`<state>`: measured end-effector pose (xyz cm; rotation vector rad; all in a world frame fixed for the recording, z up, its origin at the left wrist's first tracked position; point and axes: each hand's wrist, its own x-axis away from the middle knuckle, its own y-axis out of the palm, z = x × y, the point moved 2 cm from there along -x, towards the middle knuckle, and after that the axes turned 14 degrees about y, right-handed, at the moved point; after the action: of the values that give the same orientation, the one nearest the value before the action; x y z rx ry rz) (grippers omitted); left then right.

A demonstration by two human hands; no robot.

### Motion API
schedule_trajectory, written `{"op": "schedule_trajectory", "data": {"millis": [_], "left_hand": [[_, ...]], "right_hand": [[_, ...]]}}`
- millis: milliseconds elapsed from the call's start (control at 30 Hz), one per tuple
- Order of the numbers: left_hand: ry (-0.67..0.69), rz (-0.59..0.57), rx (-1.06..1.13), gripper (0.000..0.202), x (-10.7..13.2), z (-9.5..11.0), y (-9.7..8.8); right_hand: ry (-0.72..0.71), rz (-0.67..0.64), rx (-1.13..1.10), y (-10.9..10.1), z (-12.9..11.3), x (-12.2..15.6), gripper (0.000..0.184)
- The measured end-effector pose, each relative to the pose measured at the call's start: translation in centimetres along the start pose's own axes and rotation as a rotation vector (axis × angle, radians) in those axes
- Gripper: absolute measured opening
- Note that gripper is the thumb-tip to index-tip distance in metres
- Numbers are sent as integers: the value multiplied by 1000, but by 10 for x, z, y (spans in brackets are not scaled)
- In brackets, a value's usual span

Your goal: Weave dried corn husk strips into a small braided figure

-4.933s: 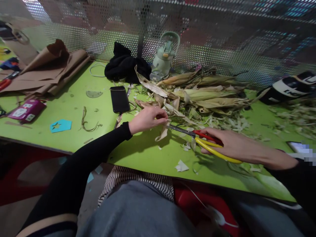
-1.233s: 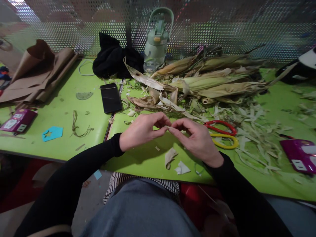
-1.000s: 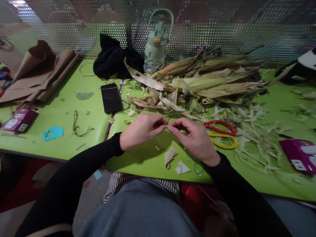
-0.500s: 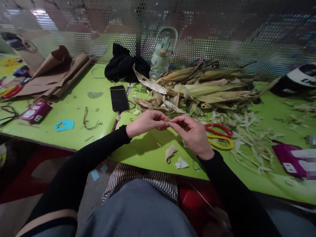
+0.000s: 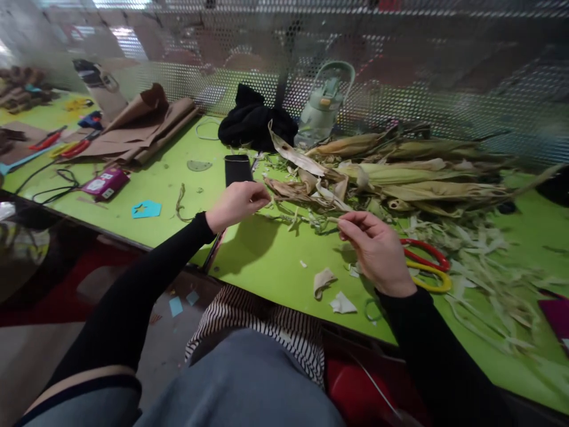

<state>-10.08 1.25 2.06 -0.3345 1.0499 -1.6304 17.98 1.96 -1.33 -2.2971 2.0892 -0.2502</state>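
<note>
My right hand [image 5: 377,249], its thumb and fingertips pinched together, holds the end of a thin pale strip of corn husk [image 5: 332,219] that points to the left. My left hand [image 5: 235,204] is apart from it, beside a black phone [image 5: 237,169] that it partly covers. Its fingers are drawn together, and whatever lies in them is too small to make out. Behind the hands is a heap of dry corn husks [image 5: 400,190]. Scissors with red and yellow handles [image 5: 429,276] lie by my right wrist. Two curled scraps, one a husk piece [image 5: 323,281], rest near the front edge.
Shredded husk [image 5: 484,267] covers the right side of the green table [image 5: 267,273]. At the back stand a pale green bottle [image 5: 320,112] and a black cloth [image 5: 255,121]. Brown paper [image 5: 146,127], a purple box [image 5: 105,184] and a blue tag [image 5: 146,209] lie left.
My hands were together at the fingertips; now they are well apart, left hand to the left, right hand to the right. The thin strip shows at my right fingertips. The view has turned left.
</note>
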Motion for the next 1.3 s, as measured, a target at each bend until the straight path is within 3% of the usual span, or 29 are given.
{"op": "schedule_trajectory", "data": {"millis": [200,333,467,633,767,867,1300], "left_hand": [[25,-50,-139,16,-4,0,20],[96,-129,-87,18,-16,7,41],[122,-200,5,9,-33,13,58],[132,-227,239,14,-40,19,68],[71,-123,871,19,-36,29,77],[93,-82,1125,24,-32,39,83],[144,-101,1226,34,-21,53,87]], "right_hand": [[22,19,60,-1,4,2,21],[12,-2,71,2,10,0,20],[3,-8,67,6,13,-1,19],[-52,55,-114,6,7,3,20],[-139,101,-264,4,2,10,21],[-184,97,-236,5,1,16,17],[-400,120,167,6,-15,37,6]]}}
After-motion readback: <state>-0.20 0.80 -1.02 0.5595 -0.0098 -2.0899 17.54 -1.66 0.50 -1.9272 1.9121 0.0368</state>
